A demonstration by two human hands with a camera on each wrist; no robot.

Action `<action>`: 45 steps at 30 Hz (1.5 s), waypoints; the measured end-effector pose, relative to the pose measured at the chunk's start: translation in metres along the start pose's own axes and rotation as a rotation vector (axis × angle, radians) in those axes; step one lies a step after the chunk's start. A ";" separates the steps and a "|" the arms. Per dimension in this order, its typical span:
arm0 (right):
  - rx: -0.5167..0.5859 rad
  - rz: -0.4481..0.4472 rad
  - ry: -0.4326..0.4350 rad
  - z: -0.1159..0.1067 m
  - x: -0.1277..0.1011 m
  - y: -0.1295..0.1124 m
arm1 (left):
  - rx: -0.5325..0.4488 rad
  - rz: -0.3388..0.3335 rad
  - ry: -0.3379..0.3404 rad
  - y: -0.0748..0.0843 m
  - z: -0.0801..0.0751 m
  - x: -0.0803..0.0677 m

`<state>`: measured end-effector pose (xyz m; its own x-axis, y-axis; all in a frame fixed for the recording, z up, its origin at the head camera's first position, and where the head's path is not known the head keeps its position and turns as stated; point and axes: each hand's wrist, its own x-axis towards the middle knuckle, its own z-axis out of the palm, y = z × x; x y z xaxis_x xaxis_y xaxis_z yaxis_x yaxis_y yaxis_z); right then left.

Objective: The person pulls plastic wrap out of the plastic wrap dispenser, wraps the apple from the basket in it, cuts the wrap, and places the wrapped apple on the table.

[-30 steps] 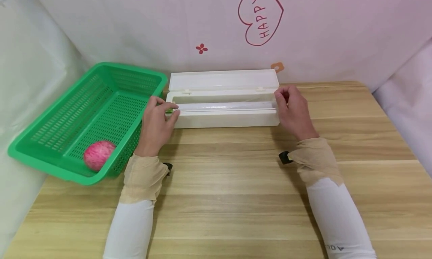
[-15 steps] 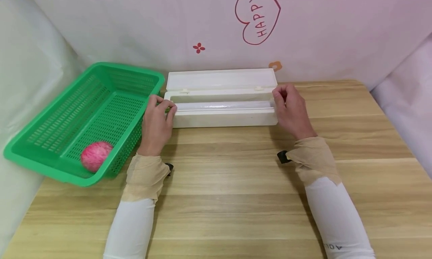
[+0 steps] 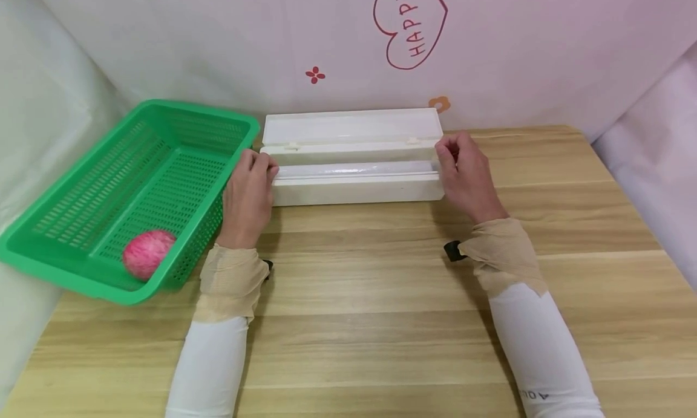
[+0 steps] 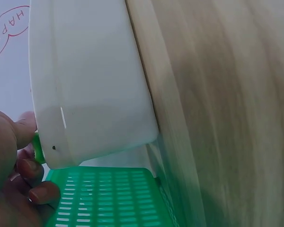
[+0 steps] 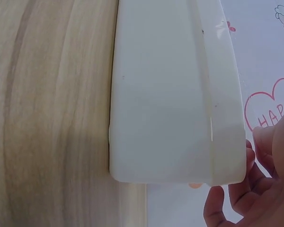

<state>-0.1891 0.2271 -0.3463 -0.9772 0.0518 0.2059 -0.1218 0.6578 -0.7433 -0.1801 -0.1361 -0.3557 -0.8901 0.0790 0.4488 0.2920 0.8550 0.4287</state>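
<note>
A long white cling film box (image 3: 354,191) lies at the back of the table with its lid (image 3: 354,126) up. The roll of film (image 3: 356,168) lies inside. My left hand (image 3: 247,194) grips the left end of the box with curled fingers. In the left wrist view a small green piece (image 4: 39,149) shows between those fingers and the box edge. At the other end, my right hand (image 3: 468,176) holds the top corner, thumb and fingers bent around it. I cannot tell whether either hand also pinches the film edge.
A green basket (image 3: 193,242) stands left of the box, close beside my left hand. One pink-red apple (image 3: 148,254) lies in its front corner. A white printed cloth (image 3: 337,49) hangs behind the box; wooden tabletop (image 3: 359,297) stretches in front.
My left thumb and fingers have closed together at the box's left end, hiding the green piece in the head view. The right hand keeps its place; the whole head view shifts slightly left.
</note>
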 end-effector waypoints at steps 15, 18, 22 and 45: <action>0.247 -0.056 0.115 0.003 0.000 -0.002 | -0.189 0.011 0.081 0.003 0.001 0.005; 0.298 -0.078 0.088 0.001 0.001 -0.001 | -0.217 0.013 0.088 0.003 0.000 0.005; 0.325 -0.085 0.058 0.001 0.001 -0.001 | -0.249 0.036 0.081 0.001 -0.002 0.006; 0.167 -0.176 0.245 0.003 0.003 0.004 | -0.241 0.038 0.086 -0.001 -0.007 0.005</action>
<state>-0.1934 0.2274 -0.3504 -0.8705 0.1403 0.4718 -0.3314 0.5415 -0.7726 -0.1827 -0.1397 -0.3483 -0.8468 0.0557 0.5290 0.4086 0.7049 0.5799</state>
